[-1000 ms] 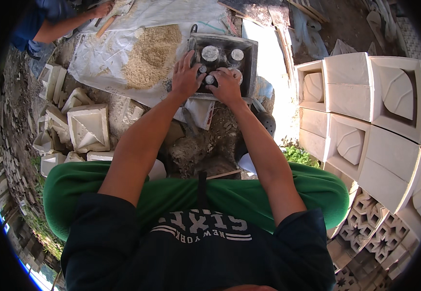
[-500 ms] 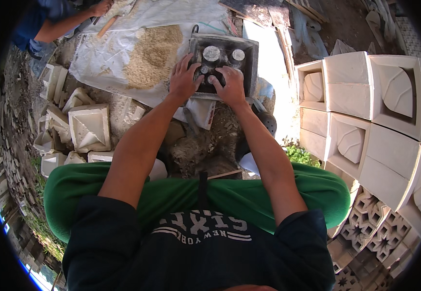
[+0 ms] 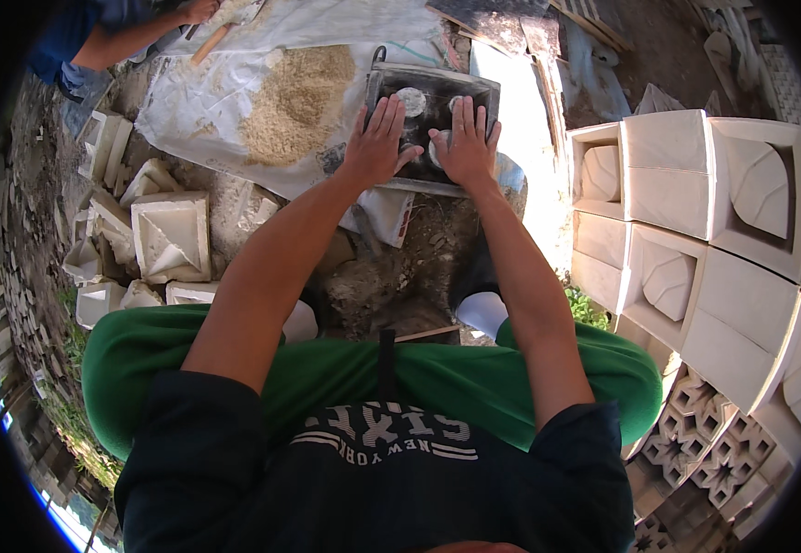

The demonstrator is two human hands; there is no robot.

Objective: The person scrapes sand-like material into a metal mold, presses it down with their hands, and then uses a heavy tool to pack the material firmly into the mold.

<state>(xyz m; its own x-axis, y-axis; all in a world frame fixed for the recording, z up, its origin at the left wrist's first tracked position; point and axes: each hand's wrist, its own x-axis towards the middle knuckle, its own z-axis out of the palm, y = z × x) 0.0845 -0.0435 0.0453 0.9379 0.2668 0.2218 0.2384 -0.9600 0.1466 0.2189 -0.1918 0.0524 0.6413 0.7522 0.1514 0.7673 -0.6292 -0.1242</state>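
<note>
A dark square mould tray (image 3: 430, 85) with pale round shapes inside lies on the ground in front of me. My left hand (image 3: 377, 143) rests flat on its near left part, fingers spread. Beside it, my right hand (image 3: 465, 143) presses flat on the near right part, fingers apart. Neither hand grips anything. Both forearms reach forward over my green-clad knees.
A heap of sand (image 3: 294, 97) lies on a white sheet (image 3: 198, 97) left of the tray. Pale cast blocks (image 3: 695, 198) are stacked at right; loose mould pieces (image 3: 170, 235) lie at left. Another person's arm (image 3: 138, 32) works at the top left.
Both hands slid slightly toward me across the tray and flattened, uncovering the round shapes at its far side.
</note>
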